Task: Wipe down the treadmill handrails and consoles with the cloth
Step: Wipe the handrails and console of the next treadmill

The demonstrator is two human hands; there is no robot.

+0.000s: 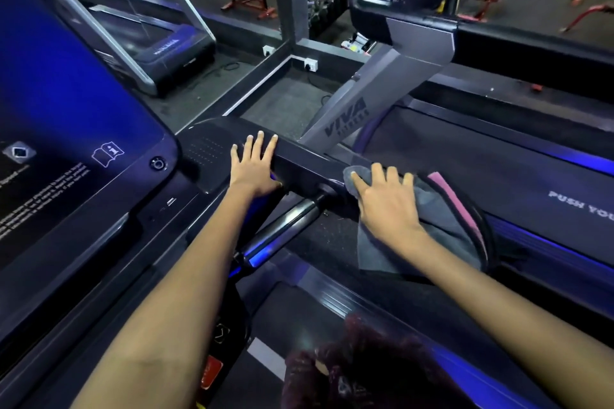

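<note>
- Left hand (254, 165) lies flat, fingers straight, on the treadmill console's corner (212, 146).
- Right hand (387, 201), fingers relaxed, presses a grey cloth (432, 229) onto the handrail (312, 169) just beside it.

left hand (255, 164) on handrail (299, 161) | cloth (428, 226) under right hand (387, 201), rightward

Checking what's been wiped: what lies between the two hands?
In the head view, only a bare stretch of the black handrail lies between the left hand and the right hand, which presses the cloth.

Two bare forearms, no sleeves, watch or rings; left hand (255, 165) and right hand (387, 201) with short, pale nails.
</note>
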